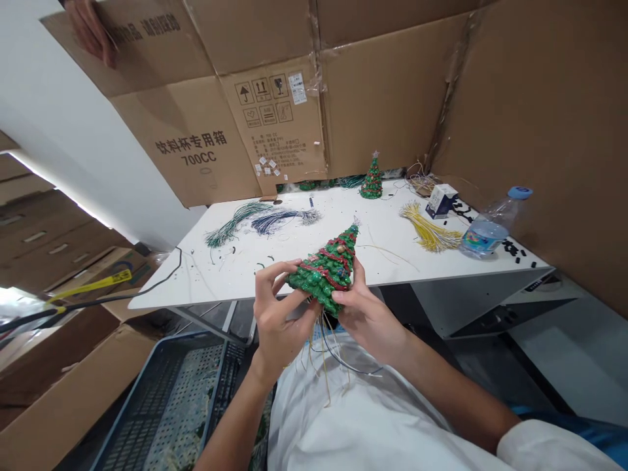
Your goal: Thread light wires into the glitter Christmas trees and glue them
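A small green Christmas tree ornament [326, 268] with red garlands and a star tip is held tilted, its top pointing up and to the right. My left hand [280, 314] grips the left side of its base, thumb and fingers closed around the edge. From the right, my right hand [367, 314] pinches the base, with the thumb in front and a finger behind. Several thin wires [326, 347], yellowish, white and dark, hang out of the tree's underside over my white clothing. The fingertips behind the tree are hidden.
A second tree [371, 178] stands at the back of the white table [235, 281]. Green wires [235, 222], blue wires [279, 219] and yellow wires [429, 229] lie in bundles. A bottle [493, 226] and small box [441, 199] are at right. A blue crate [147, 392] sits below. Another person's hand [91, 33] touches the cardboard wall.
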`<state>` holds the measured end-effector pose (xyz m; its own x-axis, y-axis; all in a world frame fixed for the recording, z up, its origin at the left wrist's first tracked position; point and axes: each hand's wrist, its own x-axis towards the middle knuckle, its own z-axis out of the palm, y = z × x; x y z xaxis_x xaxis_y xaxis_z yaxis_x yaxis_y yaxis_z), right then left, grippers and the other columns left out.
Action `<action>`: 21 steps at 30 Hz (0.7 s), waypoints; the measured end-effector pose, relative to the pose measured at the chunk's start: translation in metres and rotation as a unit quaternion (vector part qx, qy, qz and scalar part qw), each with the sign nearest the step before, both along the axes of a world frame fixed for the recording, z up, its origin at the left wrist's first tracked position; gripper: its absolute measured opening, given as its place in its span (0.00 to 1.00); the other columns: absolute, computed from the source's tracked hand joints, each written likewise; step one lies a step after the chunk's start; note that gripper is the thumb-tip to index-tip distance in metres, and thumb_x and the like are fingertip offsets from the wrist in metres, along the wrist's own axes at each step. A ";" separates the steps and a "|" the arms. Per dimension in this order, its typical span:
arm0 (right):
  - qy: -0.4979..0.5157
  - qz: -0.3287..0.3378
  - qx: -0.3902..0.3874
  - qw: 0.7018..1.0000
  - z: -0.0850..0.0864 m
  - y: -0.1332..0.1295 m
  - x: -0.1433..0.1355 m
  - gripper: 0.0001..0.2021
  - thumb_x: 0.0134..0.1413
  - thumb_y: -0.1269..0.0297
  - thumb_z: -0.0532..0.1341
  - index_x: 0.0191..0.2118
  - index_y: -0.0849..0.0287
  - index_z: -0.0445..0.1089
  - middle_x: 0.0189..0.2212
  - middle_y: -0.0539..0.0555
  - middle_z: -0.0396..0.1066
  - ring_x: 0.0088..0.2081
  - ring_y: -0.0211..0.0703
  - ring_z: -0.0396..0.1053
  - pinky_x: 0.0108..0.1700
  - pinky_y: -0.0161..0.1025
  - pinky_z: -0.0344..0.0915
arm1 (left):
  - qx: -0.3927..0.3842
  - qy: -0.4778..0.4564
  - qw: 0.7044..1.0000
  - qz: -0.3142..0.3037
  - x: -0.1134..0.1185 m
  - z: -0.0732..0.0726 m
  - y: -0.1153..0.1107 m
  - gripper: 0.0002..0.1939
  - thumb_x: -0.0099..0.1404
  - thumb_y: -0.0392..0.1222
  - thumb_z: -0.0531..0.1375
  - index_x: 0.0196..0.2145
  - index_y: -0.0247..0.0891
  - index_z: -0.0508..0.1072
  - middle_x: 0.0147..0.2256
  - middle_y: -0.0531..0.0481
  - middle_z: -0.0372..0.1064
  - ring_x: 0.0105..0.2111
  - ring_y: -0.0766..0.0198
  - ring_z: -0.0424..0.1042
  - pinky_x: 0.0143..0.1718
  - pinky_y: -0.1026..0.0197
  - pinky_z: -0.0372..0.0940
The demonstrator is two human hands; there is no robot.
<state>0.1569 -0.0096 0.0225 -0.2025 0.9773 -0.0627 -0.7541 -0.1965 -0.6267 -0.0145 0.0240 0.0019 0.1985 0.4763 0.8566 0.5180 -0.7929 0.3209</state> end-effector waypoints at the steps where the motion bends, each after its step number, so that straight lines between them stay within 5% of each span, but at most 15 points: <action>1: 0.000 0.001 -0.002 1.000 0.000 0.000 0.000 0.54 0.51 0.69 0.74 0.78 0.32 0.48 0.64 0.45 0.80 0.67 0.51 0.75 0.79 0.57 0.56 | 0.002 0.001 1.000 -0.001 0.000 0.000 0.000 0.10 0.67 0.27 0.70 0.40 0.42 0.83 0.57 0.43 0.68 0.59 0.51 0.79 0.57 0.46 0.83; 9: 0.019 0.032 0.022 0.999 -0.001 0.000 0.004 0.52 0.49 0.69 0.70 0.78 0.33 0.54 0.69 0.45 0.75 0.72 0.51 0.69 0.78 0.56 0.57 | 0.002 -0.022 1.000 -0.002 -0.004 0.005 0.003 0.12 0.67 0.26 0.70 0.42 0.42 0.82 0.57 0.44 0.67 0.59 0.53 0.78 0.56 0.47 0.83; 17: -0.060 0.050 0.104 0.992 -0.011 0.003 0.006 0.65 0.53 0.62 0.79 0.82 0.27 0.33 0.78 0.49 0.60 0.76 0.51 0.63 0.81 0.57 0.49 | -0.021 -0.038 0.999 -0.006 -0.007 0.011 0.001 0.10 0.67 0.28 0.71 0.43 0.41 0.82 0.56 0.44 0.66 0.57 0.52 0.79 0.56 0.47 0.83; 21: -0.087 0.052 0.141 0.985 -0.019 0.006 0.006 0.68 0.57 0.57 0.79 0.82 0.27 0.25 0.77 0.53 0.60 0.75 0.53 0.63 0.80 0.58 0.54 | -0.018 -0.037 0.999 -0.003 -0.006 0.013 -0.001 0.10 0.67 0.28 0.70 0.42 0.41 0.83 0.55 0.44 0.65 0.57 0.52 0.79 0.55 0.48 0.83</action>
